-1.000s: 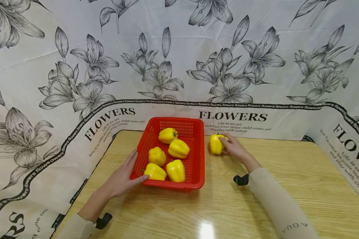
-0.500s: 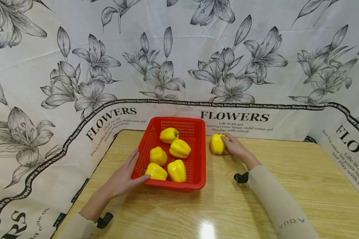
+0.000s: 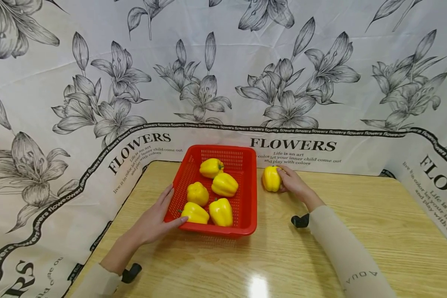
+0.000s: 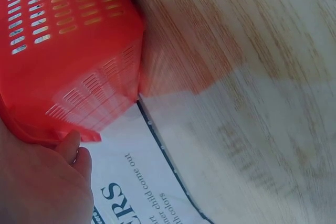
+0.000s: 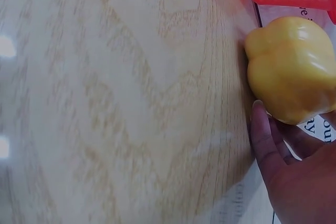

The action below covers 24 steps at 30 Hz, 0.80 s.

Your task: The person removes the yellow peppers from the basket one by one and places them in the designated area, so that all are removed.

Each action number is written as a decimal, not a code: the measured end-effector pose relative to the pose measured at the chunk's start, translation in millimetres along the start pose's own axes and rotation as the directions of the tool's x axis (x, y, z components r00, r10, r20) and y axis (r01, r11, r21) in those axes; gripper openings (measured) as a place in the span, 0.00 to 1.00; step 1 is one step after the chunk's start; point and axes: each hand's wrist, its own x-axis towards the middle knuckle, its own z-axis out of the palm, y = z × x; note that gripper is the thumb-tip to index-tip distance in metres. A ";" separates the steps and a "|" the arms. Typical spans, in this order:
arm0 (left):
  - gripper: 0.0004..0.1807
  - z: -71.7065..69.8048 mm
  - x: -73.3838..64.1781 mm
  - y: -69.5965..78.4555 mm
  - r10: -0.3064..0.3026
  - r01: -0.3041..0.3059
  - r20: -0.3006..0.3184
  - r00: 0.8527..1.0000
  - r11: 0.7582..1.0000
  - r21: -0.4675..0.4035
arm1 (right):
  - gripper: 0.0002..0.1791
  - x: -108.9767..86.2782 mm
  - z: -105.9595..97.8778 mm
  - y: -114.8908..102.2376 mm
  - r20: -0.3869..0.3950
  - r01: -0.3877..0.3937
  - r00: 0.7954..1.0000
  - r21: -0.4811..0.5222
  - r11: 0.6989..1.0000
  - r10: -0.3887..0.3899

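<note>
A red plastic basket (image 3: pixel 250 190) with slotted walls sits on the table, with several yellow bell peppers, such as one near its middle (image 3: pixel 224 185), lying inside. My left hand (image 3: pixel 154 219) holds the basket at its near left corner, thumb over the front rim and fingers along the left side. In the left wrist view, fingertips (image 4: pixel 82 161) show right at the rim. To the right of the basket, my right hand (image 3: pixel 292 184) grips another yellow bell pepper (image 3: pixel 271 179) from its right side. That pepper (image 5: pixel 294 66) stands close by the table's back edge, its stem up in the head view.
The wood-grain table (image 3: pixel 357 215) stretches out to the right and in front of the basket. A white cloth (image 3: pixel 216 103) printed with flowers and lettering hangs behind and along both sides. Small black pieces (image 3: pixel 300 221) sit by both wrists.
</note>
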 end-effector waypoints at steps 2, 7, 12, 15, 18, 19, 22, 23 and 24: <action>0.61 0.1 -0.1 0.0 0.000 0.000 0.001 1.000 1.000 0.001 | 0.34 -0.8 -0.1 -0.5 0.000 0.001 1.000 -0.008 1.000 -0.001; 0.61 0.5 0.5 0.6 0.002 -0.002 0.004 1.000 1.000 -0.001 | 0.34 -3.3 -1.0 -1.9 -0.007 0.006 1.000 -0.022 1.000 -0.007; 0.61 0.9 1.9 1.0 -0.001 0.001 0.008 1.000 1.000 0.000 | 0.35 -5.9 -3.2 -3.6 -0.005 0.001 1.000 -0.033 0.999 -0.001; 0.61 0.8 1.9 1.0 -0.003 0.003 0.010 1.000 1.000 -0.004 | 0.36 -8.4 -5.3 -5.0 -0.002 -0.003 1.000 -0.076 0.997 0.003; 0.61 0.4 1.4 0.9 -0.005 0.005 0.012 1.000 1.000 -0.011 | 0.38 -14.0 -7.4 -9.9 0.000 0.012 1.000 -0.174 0.985 -0.013; 0.61 0.1 1.2 1.1 -0.007 0.007 0.013 1.000 1.000 -0.013 | 0.38 -16.4 -8.3 -12.2 0.001 0.018 1.000 -0.207 0.978 -0.018; 0.61 -0.7 0.7 1.5 -0.009 0.009 0.014 1.000 1.000 -0.016 | 0.38 -24.1 -11.2 -19.2 0.008 0.032 0.999 -0.265 0.964 -0.031; 0.61 -0.9 0.6 1.6 -0.009 0.009 0.014 1.000 1.000 -0.016 | 0.38 -26.4 -12.4 -21.2 0.012 0.036 0.999 -0.267 0.963 -0.034; 0.61 -1.1 0.4 1.8 -0.009 0.010 0.014 1.000 1.000 -0.015 | 0.38 -28.6 -13.7 -23.2 0.015 0.045 0.999 -0.274 0.961 -0.042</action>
